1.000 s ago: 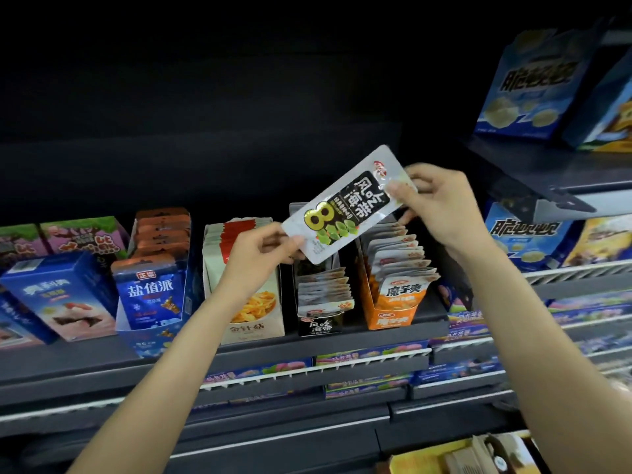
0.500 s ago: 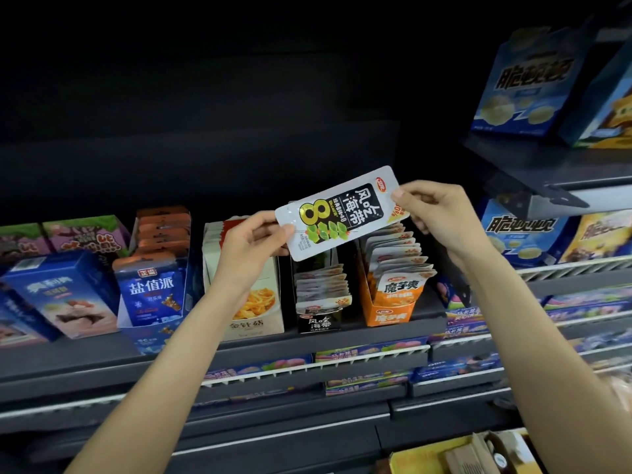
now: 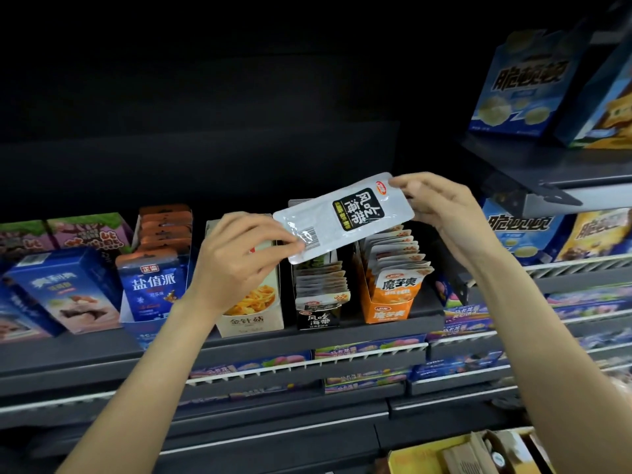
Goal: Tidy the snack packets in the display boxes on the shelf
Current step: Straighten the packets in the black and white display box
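Silver foil packet [image 3: 342,217], back face and barcode toward me, is pinched at each end by my hands: left hand [image 3: 239,261], right hand [image 3: 441,206]. It hangs tilted above the black display box [image 3: 318,318] on the shelf [image 3: 307,340]. I judge I'm mid-reorienting it; next it needs slotting upright into that box. A second ago its printed front showed.
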Motion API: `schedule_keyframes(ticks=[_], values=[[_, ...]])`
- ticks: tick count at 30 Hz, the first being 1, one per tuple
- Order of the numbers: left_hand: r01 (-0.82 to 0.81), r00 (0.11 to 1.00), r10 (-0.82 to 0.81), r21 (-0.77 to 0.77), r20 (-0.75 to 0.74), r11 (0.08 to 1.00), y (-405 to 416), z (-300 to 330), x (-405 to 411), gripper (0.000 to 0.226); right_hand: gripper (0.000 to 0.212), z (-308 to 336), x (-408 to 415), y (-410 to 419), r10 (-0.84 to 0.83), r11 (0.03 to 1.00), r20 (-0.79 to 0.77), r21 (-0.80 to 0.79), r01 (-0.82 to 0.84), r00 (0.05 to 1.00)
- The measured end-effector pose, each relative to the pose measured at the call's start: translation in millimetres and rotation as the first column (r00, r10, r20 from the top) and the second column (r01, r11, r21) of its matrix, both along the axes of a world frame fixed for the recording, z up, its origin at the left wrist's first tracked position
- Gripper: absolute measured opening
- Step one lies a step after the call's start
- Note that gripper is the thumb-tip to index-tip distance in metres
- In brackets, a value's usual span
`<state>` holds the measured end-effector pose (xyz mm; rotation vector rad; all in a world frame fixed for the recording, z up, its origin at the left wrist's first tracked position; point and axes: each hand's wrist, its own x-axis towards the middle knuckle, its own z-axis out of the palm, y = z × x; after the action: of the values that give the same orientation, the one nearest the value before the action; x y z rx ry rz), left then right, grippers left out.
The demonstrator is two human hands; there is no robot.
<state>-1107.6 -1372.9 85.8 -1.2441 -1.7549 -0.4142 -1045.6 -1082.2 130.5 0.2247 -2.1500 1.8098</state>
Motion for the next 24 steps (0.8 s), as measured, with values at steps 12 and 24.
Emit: schedule_keyframes(ticks=[12, 24], values=[[-0.031, 0.999, 0.031, -0.031, 0.017, 0.999, 8, 2, 5, 0.008, 0.024, -5, 2, 1, -0.08, 0.987, -0.157, 0.126, 0.101, 0.984], [-0.309, 0.523, -0.232, 0.436, 0.82, 0.845, 43, 17, 8, 0.009, 0.007, 7, -14, 2, -0.171, 0.902, -0.331, 0.327, 0.282, 0.928]])
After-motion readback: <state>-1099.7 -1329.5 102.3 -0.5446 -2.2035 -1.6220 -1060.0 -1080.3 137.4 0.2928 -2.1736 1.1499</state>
